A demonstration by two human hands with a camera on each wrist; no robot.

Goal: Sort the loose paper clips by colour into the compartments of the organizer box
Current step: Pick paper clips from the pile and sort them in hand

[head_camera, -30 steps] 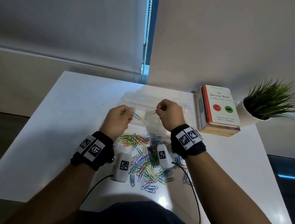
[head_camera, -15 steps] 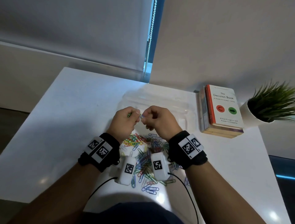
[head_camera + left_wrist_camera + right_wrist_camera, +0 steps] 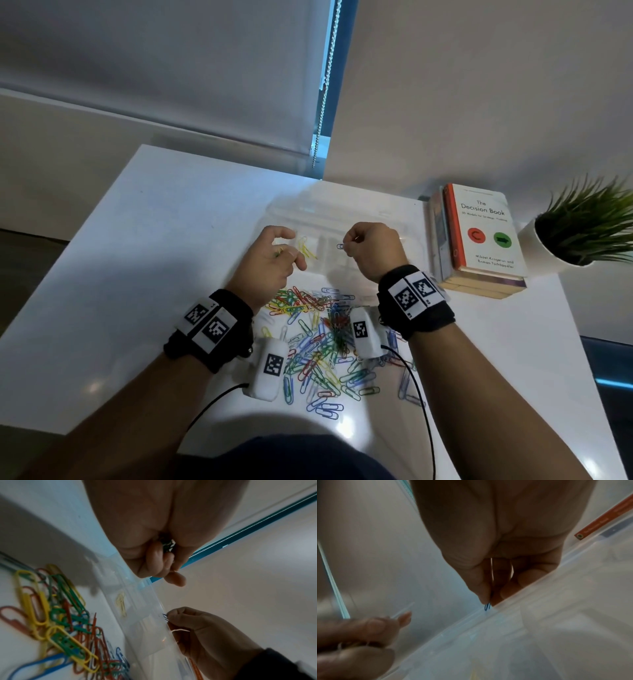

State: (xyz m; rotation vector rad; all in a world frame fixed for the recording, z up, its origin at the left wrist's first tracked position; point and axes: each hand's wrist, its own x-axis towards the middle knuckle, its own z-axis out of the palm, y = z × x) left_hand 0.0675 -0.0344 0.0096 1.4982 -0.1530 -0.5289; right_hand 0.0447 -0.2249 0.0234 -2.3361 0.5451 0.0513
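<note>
Head view: white table (image 3: 137,260) fills the middle of the frame. Clear plastic compartmented organizer box (image 3: 394,219) sits at centre, just above the hands. Left hand (image 3: 270,260), centre-left, hovers over the box's left side; thumb and index apart, the other fingers curled over a green paper clip (image 3: 278,253) in the palm. Yellow paper clips (image 3: 306,248) lie in the left compartment, just right of that hand. Right hand (image 3: 373,250), centre-right, pinches a blue paper clip (image 3: 340,246) between thumb and index over the box's middle; which compartment it is over, cannot tell. Pile of loose mixed-colour paper clips (image 3: 322,346) lies on the table below the box, between the wrists. Stack of books with an orange-and-white cover on top (image 3: 479,236) is at right, just beside the box; green potted plant in a white pot (image 3: 582,233) at far right.

Left wrist view: left hand at top with its fingers (image 3: 154,559) curled inward around something dark and blurred. Yellow clips seen through the clear wall at centre. Right hand at lower right pinches the blue clip at the box rim. Loose pile at lower left.

Right wrist view: blurred. Right fingertips (image 3: 481,593) at centre pinched narrow on the blue clip, just above the box rim. Left hand at lower left, its grip unclear here.
</note>
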